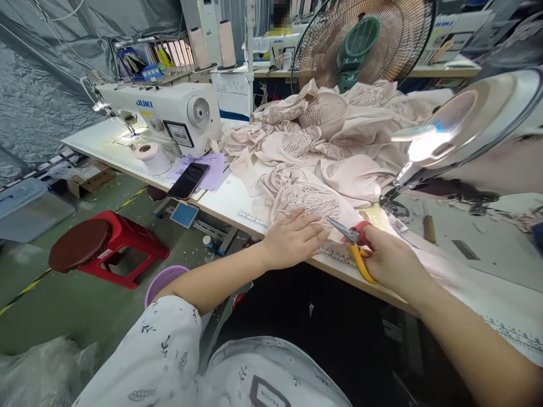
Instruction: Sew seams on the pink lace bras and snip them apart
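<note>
My left hand (292,238) lies flat with fingers stretched out on a pale pink lace bra piece (311,200) at the table's front edge. Just to its right, my right hand (392,257) grips a pair of scissors (357,240) with red and yellow handles. The blades point left toward the lace, close to my left fingertips; whether they touch the cloth I cannot tell. Behind both hands rises a heap of similar pale pink lace garments (339,121).
A white sewing machine (156,116), a thread cone (150,157) and a black phone (189,181) on purple paper stand left. A large fan (360,48) is behind the heap, a lit lamp (470,124) at right. A red stool (112,249) and purple basket (165,281) are on the floor.
</note>
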### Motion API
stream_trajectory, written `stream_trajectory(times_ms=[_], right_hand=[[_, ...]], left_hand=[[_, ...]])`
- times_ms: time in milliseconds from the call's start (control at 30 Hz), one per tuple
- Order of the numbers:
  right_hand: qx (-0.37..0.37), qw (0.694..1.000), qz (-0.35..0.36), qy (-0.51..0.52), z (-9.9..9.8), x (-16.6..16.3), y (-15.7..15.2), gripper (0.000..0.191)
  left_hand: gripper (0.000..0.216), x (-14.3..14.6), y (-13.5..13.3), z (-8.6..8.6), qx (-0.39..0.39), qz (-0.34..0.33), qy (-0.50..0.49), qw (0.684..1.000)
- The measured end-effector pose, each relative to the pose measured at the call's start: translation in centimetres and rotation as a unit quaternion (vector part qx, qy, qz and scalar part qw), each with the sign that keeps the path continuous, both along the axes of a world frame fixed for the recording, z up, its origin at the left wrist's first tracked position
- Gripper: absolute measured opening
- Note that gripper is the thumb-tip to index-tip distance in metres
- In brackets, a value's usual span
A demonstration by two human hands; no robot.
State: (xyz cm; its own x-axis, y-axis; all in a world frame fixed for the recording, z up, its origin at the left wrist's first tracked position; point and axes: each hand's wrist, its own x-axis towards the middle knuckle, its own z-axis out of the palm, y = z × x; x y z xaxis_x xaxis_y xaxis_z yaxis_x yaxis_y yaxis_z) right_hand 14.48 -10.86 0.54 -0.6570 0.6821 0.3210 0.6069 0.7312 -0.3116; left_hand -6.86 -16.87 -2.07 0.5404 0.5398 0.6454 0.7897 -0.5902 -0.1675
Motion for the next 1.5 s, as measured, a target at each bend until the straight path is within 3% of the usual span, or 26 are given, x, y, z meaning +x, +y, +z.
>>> stream_trajectory(times_ms=[200,300,433,600,733,867,1067,1300,1500], right_hand=[[0.019,0.999,-0.019,0.02,2.9,0.8,-0.7,0.013],[0.032,0.999,-0.017,0.037,3.4,1.2,-1.0,0.01],[0.048,0.997,-0.01,0.06,2.6,1.0,-1.1,0.006],[0.093,0.992,-0.009,0.089,1.2,0.4,-0.9,0.008],[0.134,0.986,0.024,0.097,0.9,0.2,-0.8,0.013],[0.142,0.984,0.078,0.078,0.0,-0.1,-1.2,0.017],[0.109,0.99,0.077,0.043,-1.8,-0.8,-1.3,0.019],[0.096,0.992,0.08,0.01,-1.8,0.0,-1.1,0.014],[0.101,0.991,0.085,0.001,-2.2,0.7,-0.8,0.01]], left_hand=[[0.024,1.4,1.4,2.4,-0.075,0.036,0.023,0.996],[0.028,1.7,1.9,4.1,-0.126,0.035,0.032,0.991],[0.027,1.9,2.0,5.7,-0.18,0.047,0.055,0.981],[0.019,2.2,2.0,6.4,-0.213,0.055,0.063,0.973],[0.018,2.0,1.7,5.9,-0.181,0.067,0.098,0.976],[0.019,0.3,0.8,3.5,-0.179,0.038,0.114,0.977],[0.024,-3.0,0.1,0.1,-0.252,-0.007,-0.004,0.968],[0.016,-5.3,0.1,0.5,-0.38,-0.025,-0.184,0.906],[0.013,-6.3,-0.4,0.4,-0.406,-0.068,-0.297,0.861]])
